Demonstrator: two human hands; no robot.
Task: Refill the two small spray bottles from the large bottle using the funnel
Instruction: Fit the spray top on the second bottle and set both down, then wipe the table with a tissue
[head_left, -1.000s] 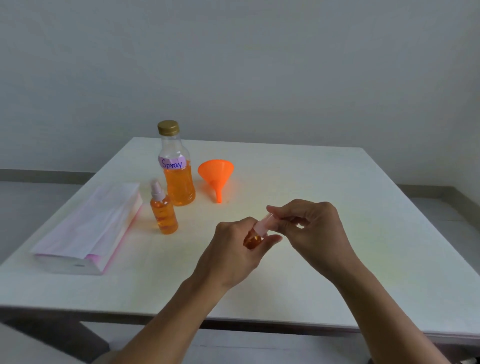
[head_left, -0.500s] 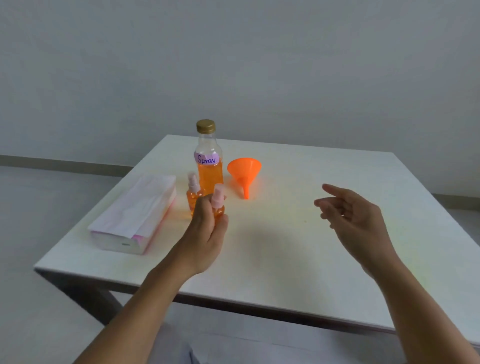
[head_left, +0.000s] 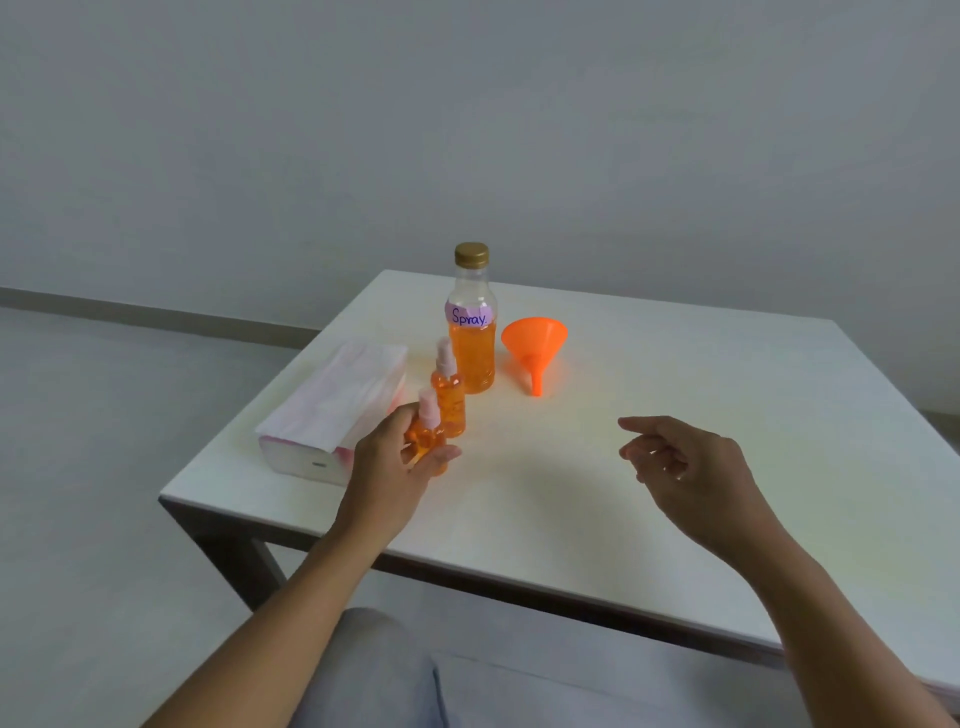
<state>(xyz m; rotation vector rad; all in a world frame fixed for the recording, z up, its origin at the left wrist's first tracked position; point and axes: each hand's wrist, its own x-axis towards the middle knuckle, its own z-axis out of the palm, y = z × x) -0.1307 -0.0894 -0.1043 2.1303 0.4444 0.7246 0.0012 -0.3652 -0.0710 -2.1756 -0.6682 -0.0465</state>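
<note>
My left hand (head_left: 390, 467) grips a small spray bottle (head_left: 427, 434) of orange liquid with a pink sprayer top, upright, just in front of a second small spray bottle (head_left: 449, 391) that stands on the white table (head_left: 649, 467). Behind them stands the large bottle (head_left: 471, 332) with a gold cap, a "Spray" label and orange liquid. An orange funnel (head_left: 535, 344) lies on its side to the right of it. My right hand (head_left: 680, 470) hovers above the table at the right, fingers loosely curled, holding nothing.
A white and pink tissue pack (head_left: 335, 410) lies near the table's left edge, left of the bottles. The table's near left corner (head_left: 163, 493) is close to my left forearm. A grey wall rises behind the table.
My right hand let go of the small bottle's top and drew away to the right. My left hand carried that bottle left, next to the other small bottle. The camera view shifted left.
</note>
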